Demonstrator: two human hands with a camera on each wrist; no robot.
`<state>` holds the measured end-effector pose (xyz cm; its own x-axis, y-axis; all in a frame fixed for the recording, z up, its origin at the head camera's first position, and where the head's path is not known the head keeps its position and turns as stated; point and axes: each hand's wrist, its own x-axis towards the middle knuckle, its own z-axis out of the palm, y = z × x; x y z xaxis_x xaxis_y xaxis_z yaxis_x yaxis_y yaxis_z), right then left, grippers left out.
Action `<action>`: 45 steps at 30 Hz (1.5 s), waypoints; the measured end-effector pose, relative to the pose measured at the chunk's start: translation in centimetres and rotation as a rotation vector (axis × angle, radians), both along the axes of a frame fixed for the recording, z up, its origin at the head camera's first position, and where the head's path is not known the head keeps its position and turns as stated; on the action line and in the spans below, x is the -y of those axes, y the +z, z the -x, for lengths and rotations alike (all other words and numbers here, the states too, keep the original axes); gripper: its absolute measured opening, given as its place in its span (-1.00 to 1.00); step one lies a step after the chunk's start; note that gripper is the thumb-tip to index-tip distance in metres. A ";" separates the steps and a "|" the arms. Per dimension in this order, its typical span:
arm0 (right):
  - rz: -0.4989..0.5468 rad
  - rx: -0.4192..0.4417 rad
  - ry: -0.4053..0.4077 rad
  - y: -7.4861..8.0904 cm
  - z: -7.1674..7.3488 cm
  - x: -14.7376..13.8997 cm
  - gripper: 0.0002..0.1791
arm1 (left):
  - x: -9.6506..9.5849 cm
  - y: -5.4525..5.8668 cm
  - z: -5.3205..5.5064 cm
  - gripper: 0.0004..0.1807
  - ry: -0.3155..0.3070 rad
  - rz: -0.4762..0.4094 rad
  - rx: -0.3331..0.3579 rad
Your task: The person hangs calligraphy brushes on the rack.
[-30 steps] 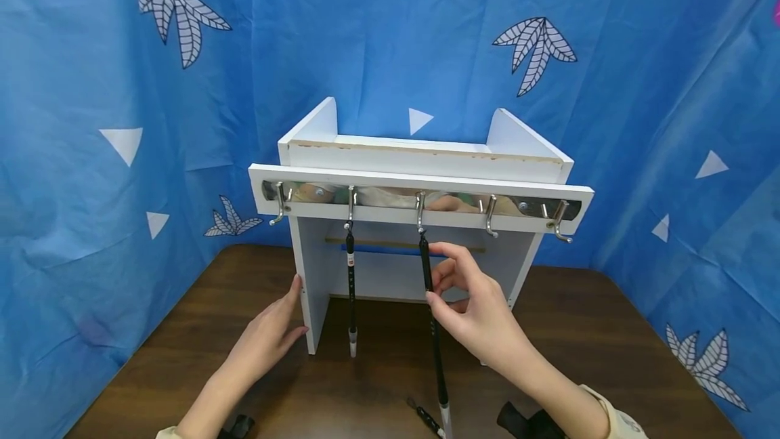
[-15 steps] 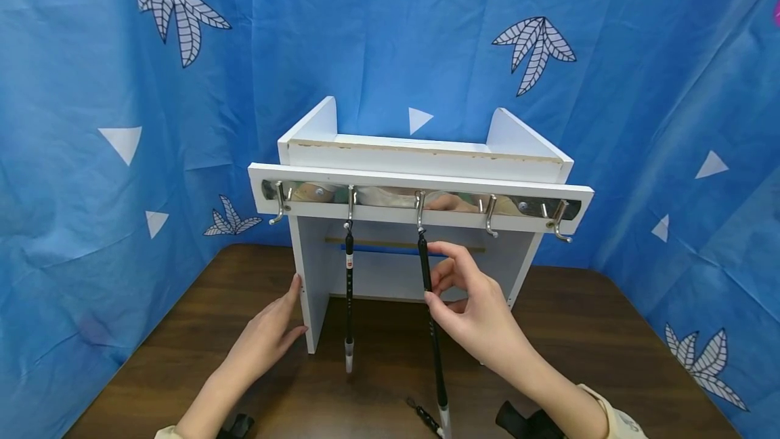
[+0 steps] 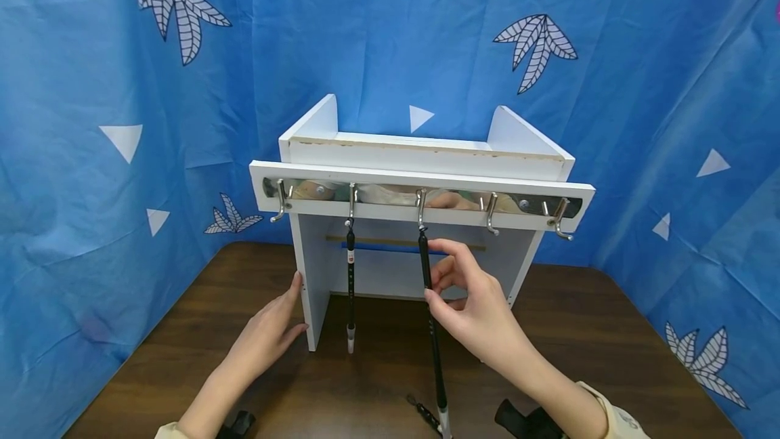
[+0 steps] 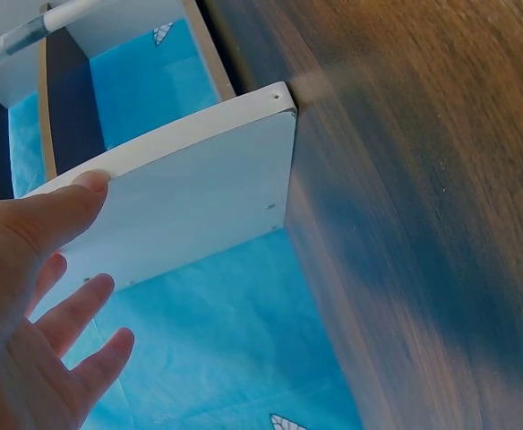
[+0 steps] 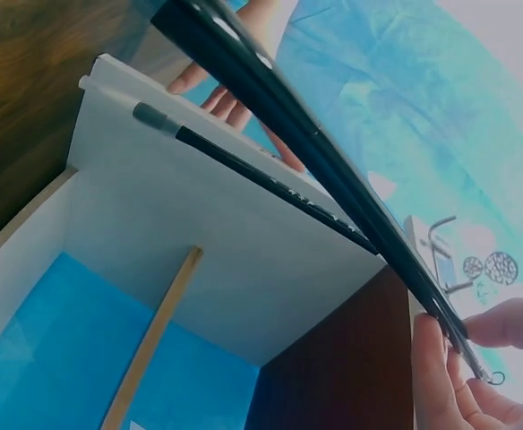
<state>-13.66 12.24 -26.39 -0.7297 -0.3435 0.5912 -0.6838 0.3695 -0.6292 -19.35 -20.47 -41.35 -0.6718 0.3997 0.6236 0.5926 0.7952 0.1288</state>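
My right hand [image 3: 478, 297] pinches the upper handle of a long black calligraphy brush [image 3: 435, 347] between thumb and fingers. Its top loop is at the middle hook [image 3: 421, 205] of a white rack [image 3: 426, 160], and its clear-capped tip points down. In the right wrist view this brush [image 5: 333, 170] crosses the picture diagonally. A second, similar brush [image 3: 351, 290] hangs free from the second hook from the left. My left hand [image 3: 263, 341] rests against the rack's left side panel with fingers extended. The left wrist view shows its thumb [image 4: 90, 184] on the panel's front edge.
Another black brush [image 3: 428, 417] with a cord loop lies on the dark wooden table [image 3: 341, 398], partly cut off by the lower frame edge. Two metal hooks to the right, one being the end hook [image 3: 560, 219], and one at the far left bear nothing. A blue patterned curtain [image 3: 390, 39] surrounds the table.
The free-hanging brush swings slightly: its tip came forward, then back. Both hands keep their places, and the head view shifts very little.
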 end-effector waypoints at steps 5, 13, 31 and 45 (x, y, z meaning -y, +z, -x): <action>-0.001 0.028 -0.008 0.1 -0.2 0.1 -0.27 | -0.1 0.0 0.0 0.33 0.001 0.002 0.005; 0.012 0.046 0.000 0.2 -0.3 0.3 -0.27 | 0.0 0.1 -0.1 0.33 0.001 -0.001 0.017; 0.064 0.135 0.059 0.3 -0.3 0.3 -0.33 | 0.1 0.1 0.0 0.32 -0.010 -0.007 0.009; 0.104 0.181 0.092 0.2 -0.2 0.3 -0.33 | 0.0 0.1 0.0 0.32 -0.014 -0.010 0.006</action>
